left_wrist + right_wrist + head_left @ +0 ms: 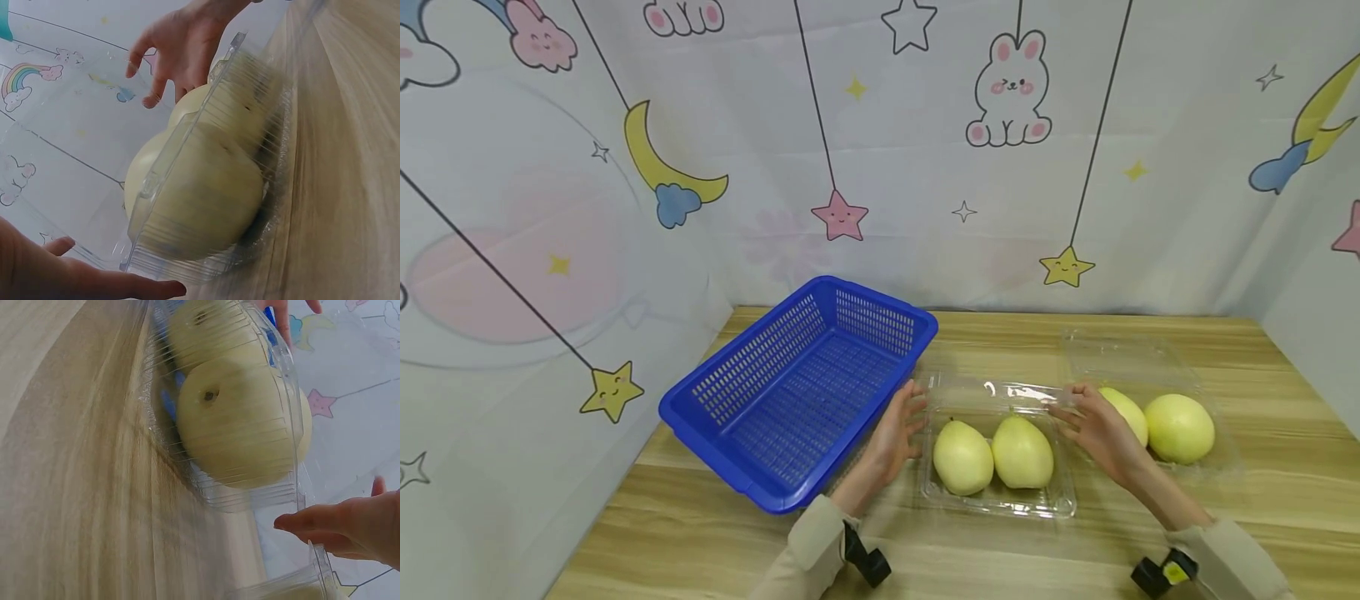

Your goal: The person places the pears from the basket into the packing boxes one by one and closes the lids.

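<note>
A clear plastic clamshell box (1000,506) stands on the table with its lid (970,390) raised at the back. Two pale yellow pears lie side by side in it, a left pear (962,458) and a right pear (1023,452). My left hand (889,437) is at the box's left side, between it and the blue basket, fingers spread and holding nothing. On the opposite side, my right hand (1103,435) has its fingertips near the lid's right edge, its fingers loosely extended. The wrist views show the left fingers (125,284) and right fingers (312,522) close beside the box walls.
A blue plastic basket (700,417) with slotted walls sits at the left, nothing inside it. To the right, partly behind my right hand, another clear box (1221,450) with its lid folded back holds yellow pears (1180,428). A printed curtain (910,167) closes off the back and sides.
</note>
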Motion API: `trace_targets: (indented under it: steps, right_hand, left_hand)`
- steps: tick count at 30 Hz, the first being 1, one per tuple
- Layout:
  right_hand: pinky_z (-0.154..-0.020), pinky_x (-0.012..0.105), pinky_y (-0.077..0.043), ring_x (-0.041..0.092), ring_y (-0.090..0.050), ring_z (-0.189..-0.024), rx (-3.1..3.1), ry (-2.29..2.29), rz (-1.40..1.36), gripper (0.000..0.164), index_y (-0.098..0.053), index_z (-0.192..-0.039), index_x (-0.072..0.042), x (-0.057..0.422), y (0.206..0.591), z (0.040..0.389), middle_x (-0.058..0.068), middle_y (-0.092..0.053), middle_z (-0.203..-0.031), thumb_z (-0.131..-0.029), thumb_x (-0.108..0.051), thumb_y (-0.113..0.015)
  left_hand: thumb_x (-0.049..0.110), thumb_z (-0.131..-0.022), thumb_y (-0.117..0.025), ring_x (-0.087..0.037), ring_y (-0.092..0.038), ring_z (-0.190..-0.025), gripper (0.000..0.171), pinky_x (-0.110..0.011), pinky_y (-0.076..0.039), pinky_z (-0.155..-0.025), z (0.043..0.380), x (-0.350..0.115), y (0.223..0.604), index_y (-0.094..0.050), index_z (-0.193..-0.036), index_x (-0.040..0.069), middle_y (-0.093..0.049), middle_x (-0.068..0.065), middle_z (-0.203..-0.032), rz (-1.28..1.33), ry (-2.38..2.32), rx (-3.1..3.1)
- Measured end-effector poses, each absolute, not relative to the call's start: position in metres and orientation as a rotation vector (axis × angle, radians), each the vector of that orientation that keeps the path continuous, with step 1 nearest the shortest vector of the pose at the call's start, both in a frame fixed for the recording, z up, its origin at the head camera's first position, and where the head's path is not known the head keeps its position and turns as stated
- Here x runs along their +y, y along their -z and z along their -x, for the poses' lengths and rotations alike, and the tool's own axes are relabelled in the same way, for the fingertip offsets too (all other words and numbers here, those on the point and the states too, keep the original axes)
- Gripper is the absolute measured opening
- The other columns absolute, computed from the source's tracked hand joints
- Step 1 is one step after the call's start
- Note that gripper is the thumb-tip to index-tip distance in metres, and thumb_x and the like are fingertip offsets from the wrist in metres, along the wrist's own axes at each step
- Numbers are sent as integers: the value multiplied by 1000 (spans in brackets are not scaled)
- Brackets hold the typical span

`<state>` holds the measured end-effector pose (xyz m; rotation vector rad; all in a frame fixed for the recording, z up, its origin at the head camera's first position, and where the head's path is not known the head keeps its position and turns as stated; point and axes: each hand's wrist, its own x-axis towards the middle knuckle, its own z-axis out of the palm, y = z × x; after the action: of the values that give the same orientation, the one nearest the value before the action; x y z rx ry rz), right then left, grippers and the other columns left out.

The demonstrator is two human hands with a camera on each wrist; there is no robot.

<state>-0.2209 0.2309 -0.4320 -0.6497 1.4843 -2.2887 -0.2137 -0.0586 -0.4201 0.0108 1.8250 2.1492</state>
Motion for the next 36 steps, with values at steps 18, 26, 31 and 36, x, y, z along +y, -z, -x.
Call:
trace_targets:
  steps: [18,26,31,36]
  right_hand:
    - [-86,36,-47,-10,-40,-111,1911,1964,501,32,-36,-128,-18,240,423,197,-11,-29,-130,-97,-19,-30]
    - [-87,47,-45,30,-28,-125,1880,1867,433,43,-18,-139,-17,244,426,183,23,7,-143,-97,-17,-28]
    - [-88,49,-45,27,-45,-114,1843,1844,392,44,-12,-138,-28,247,428,174,33,12,-140,-98,-18,-28]
    - [-88,48,-46,26,-49,-113,1830,1840,347,46,-7,-139,-22,246,429,168,41,4,-137,-98,-19,-28]
  left_hand:
    - [33,-91,-35,-54,-18,-127,55,-69,-24,-93,201,-63,424,-25,-139,9,-11,-23,-146,-65,-2027,1844]
    - [28,-91,-36,-58,-21,-123,52,-65,-33,-90,197,-64,427,-27,-140,15,-13,-26,-145,-42,-1995,1871]
    - [23,-91,-37,-59,-21,-122,53,-64,-34,-89,191,-66,428,-24,-141,17,-13,-29,-145,-22,-1990,1860]
    - [23,-90,-39,-54,-30,-120,55,-56,-41,-87,183,-68,427,-22,-142,18,-19,-29,-143,5,-1982,1859]
